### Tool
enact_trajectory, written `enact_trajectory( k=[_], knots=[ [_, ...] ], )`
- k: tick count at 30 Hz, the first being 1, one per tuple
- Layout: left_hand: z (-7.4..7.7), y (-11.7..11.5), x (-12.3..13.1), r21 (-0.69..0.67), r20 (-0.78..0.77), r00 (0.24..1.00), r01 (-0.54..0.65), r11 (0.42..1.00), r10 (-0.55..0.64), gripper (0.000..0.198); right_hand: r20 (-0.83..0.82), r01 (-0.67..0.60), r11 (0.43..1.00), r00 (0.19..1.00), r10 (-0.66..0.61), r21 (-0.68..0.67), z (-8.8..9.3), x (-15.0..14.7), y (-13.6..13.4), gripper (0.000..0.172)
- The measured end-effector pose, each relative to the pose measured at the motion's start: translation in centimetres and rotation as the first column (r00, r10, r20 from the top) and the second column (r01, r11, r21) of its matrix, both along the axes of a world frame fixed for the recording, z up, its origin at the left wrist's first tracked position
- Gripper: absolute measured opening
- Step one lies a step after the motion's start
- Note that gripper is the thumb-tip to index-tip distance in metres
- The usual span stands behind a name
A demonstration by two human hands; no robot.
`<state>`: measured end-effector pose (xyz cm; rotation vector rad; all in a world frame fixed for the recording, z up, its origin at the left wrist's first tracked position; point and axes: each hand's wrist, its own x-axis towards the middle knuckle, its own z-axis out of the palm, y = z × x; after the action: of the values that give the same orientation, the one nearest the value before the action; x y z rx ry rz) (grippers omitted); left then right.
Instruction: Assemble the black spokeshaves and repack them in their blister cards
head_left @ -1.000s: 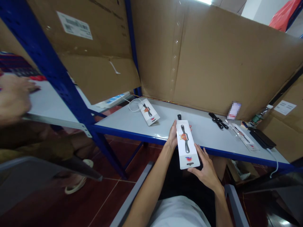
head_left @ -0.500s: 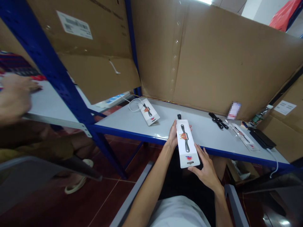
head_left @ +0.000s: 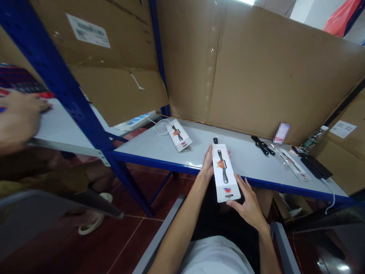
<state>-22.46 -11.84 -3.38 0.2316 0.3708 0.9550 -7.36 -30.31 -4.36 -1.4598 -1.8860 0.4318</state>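
Note:
A white cardboard box [head_left: 224, 173] printed with a picture of a spokeshave is held tilted above the table's front edge. My left hand [head_left: 208, 161] is closed around its upper part, with fingertips showing at the right edge. My right hand [head_left: 247, 203] grips the lower right corner, thumb by the bottom flap and fingers along the side. Just beyond the box's top end, a black handle end [head_left: 215, 140] shows; the box hides whatever continues below it. A similar printed box [head_left: 179, 135] lies to the left, beside a white cable.
Black handled tools [head_left: 262, 145], a clear-packed item [head_left: 295, 165], a black case [head_left: 316, 166] and a plastic bottle [head_left: 315, 139] lie at the right of the table [head_left: 148, 146]. Cardboard panels [head_left: 256, 76] wall the back. At left, another person's hand [head_left: 23, 118] is beyond a blue post [head_left: 65, 83].
My hands and the box keep practically the same pose. Only the other person's blurred hand at the far left has shifted slightly.

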Motion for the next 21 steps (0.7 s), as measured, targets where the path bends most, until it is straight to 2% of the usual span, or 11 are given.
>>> enact_trajectory(
  k=[21],
  knots=[
    [0.05, 0.03, 0.08, 0.014, -0.012, 1.000, -0.013, 1.000, 0.013, 0.066, -0.032, 0.026, 0.999, 0.999, -0.024, 0.033, -0.73, 0.25, 0.31, 0.082]
  ],
)
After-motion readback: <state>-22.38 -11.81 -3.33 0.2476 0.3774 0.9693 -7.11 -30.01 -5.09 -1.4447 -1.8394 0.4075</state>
